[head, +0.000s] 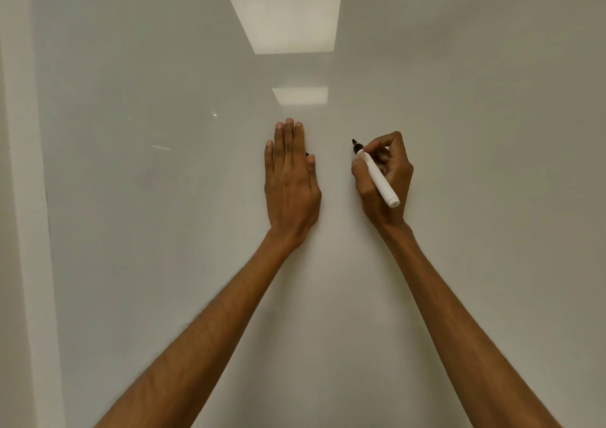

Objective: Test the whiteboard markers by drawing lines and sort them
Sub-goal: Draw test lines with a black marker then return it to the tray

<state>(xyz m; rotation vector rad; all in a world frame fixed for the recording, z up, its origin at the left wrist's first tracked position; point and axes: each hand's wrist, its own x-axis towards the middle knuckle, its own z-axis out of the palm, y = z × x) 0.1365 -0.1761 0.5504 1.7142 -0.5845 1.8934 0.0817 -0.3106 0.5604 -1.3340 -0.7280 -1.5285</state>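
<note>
Right hand: your right hand (385, 173) is curled in a writing grip, thumb and fingers pinched round the front of 1 marker (380, 183).
Marker: 1 in view, with a white barrel and a bare black tip. The tip points to 11 o'clock and the blunt white end to 5 o'clock, sticking out past your knuckles. It is at the board, but you cannot tell whether the tip touches.
Left hand: your left hand (290, 178) lies at 9 o'clock of the right, apart from it. It is spread flat, palm on the whiteboard (465, 106), with 4 fingers straight and close together toward 12 o'clock and the thumb alongside.
Dark speck: 1 small dark bit (307, 154) shows between your left thumb and forefinger. It is too little to name.
Board: glossy and pale, it fills the view.
Reflections: 2 bright rectangles, the big one (287, 21) at 12 o'clock and the small one (300, 95) below it.
Edge: 1 pale vertical strip (29, 198) at 9 o'clock.
</note>
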